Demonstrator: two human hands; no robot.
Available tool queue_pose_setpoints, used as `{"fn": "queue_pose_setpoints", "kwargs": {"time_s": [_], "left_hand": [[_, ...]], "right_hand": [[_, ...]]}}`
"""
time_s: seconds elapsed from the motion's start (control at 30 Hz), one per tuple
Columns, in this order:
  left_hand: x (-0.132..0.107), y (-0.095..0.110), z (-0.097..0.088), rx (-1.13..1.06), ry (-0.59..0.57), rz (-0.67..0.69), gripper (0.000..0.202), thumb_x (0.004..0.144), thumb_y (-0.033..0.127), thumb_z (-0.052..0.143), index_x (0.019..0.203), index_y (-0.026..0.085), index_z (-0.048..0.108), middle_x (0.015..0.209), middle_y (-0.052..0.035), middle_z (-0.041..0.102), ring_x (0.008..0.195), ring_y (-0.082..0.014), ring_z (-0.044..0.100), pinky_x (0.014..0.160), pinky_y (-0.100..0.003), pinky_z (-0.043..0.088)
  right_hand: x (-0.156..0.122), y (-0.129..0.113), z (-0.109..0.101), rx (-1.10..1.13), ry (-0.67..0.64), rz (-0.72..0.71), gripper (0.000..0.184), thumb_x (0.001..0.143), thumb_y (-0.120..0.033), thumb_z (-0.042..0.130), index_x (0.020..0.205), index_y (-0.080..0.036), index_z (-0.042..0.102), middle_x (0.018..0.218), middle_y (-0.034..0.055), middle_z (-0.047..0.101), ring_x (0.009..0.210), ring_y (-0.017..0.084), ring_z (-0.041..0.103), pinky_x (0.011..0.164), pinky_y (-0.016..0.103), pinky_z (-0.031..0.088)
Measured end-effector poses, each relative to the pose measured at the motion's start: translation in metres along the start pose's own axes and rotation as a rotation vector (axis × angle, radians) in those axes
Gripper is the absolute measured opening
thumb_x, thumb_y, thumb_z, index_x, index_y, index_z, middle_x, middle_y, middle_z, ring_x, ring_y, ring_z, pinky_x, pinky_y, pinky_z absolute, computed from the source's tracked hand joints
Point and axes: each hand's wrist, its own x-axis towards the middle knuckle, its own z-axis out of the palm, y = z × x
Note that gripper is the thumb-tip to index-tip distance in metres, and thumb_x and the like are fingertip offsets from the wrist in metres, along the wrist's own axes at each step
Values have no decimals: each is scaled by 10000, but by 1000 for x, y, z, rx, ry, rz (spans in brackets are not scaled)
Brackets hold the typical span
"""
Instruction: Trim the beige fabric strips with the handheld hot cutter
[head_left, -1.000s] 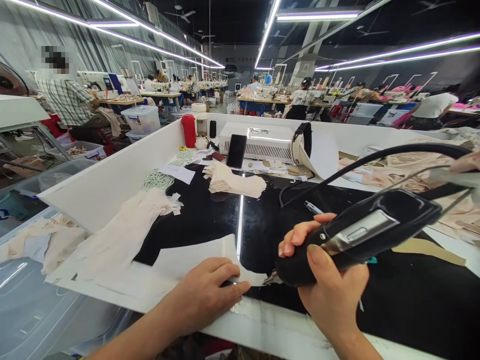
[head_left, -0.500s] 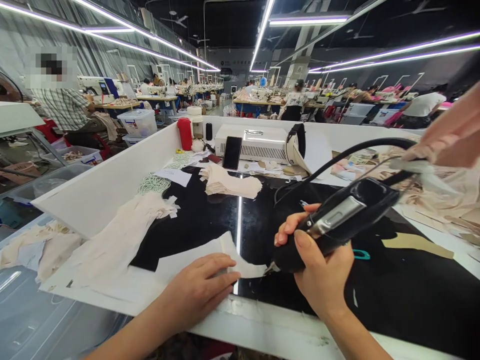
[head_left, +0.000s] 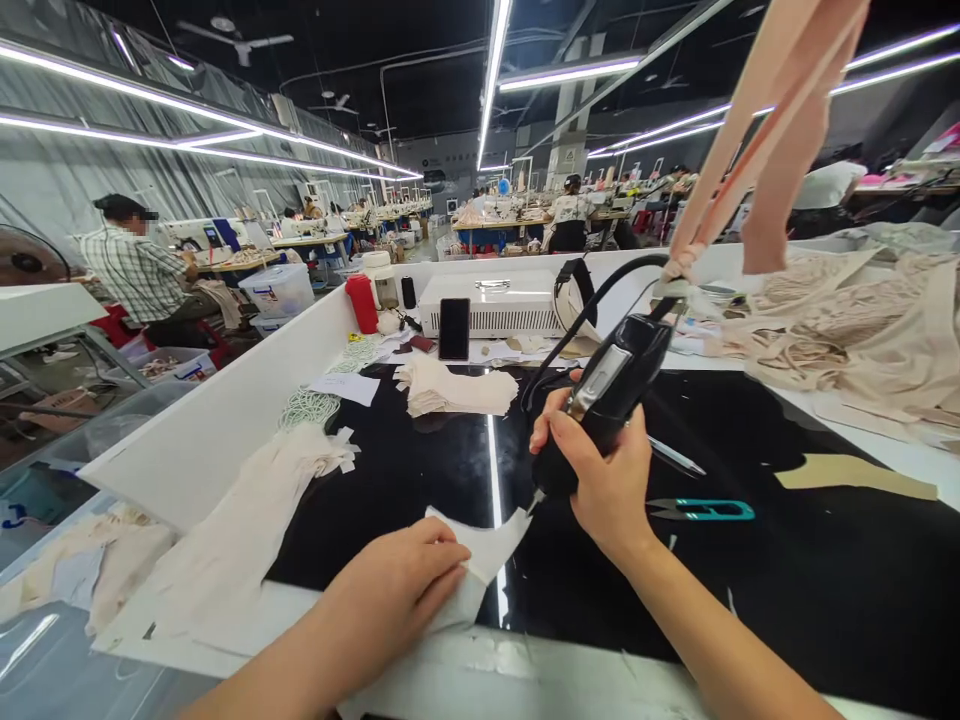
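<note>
The left hand (head_left: 397,585) lies palm down, fingers loosely together and a little curled, pressing a white fabric piece (head_left: 491,535) onto the black tabletop (head_left: 787,590). The right hand (head_left: 604,480), at two o'clock from the left, is wrapped tight around a black handheld tool (head_left: 611,385). The tool is tilted, and its thin tip meets the upper right edge of the fabric piece. A black cord (head_left: 600,290) arcs from the tool's top towards twelve o'clock.

At three o'clock from the right hand lie teal snips (head_left: 701,510), with a pen (head_left: 675,457) just above them. At eleven o'clock sit a stack of beige pieces (head_left: 454,388), then a phone (head_left: 454,328) leaning on a white machine (head_left: 491,305). A beige fabric heap (head_left: 247,510) spreads at nine o'clock of the left hand. At one o'clock, a pale strip (head_left: 757,130) hangs over a tangled fabric pile (head_left: 862,320).
</note>
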Motion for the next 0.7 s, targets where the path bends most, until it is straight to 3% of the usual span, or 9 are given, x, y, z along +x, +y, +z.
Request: {"fn": "queue_pose_setpoints", "kwargs": {"time_s": [0.13,0.2,0.3,0.47,0.7], "left_hand": [[35,-16,-17,78,-28,217,341,1012,116,689,1346,181,661,1330,-99,697,1265,-264,655,1111,-407,534],[52,-25,-22,45,-103,331,513,956,143,790,1431,180,597,1440,-109,656,1412,-277,563,1221,-437,448],[69,-34,-23,-16,-242,367,686,898,227,869,1500,228,541,1513,-88,617,1550,-285,412,1276,-456,381],[77,-34,-23,-28,-393,340,613,941,299,833,1485,223,562,1576,-144,548,1598,-326,326,1293,-533,313],[77,-35,-26,-42,-450,331,476,956,365,812,1386,261,634,1520,-103,597,1602,-336,311,1280,-545,320]], "right_hand": [[-5,-3,6,18,-20,14,282,862,-296,811,1030,-286,584,842,-66,665,595,116,636,583,287,558],[-9,-4,9,11,-17,31,278,853,-307,805,1013,-281,579,825,-68,661,591,117,632,583,285,554],[-13,-7,13,-11,-7,53,281,844,-336,800,982,-274,563,799,-65,653,582,121,623,589,293,553],[-18,-11,16,-41,13,88,306,826,-362,797,983,-276,549,791,-59,644,625,135,611,617,302,551],[-25,-11,22,-3,-18,145,341,819,-357,801,1047,-291,557,832,-49,646,674,151,606,632,311,560]]}}
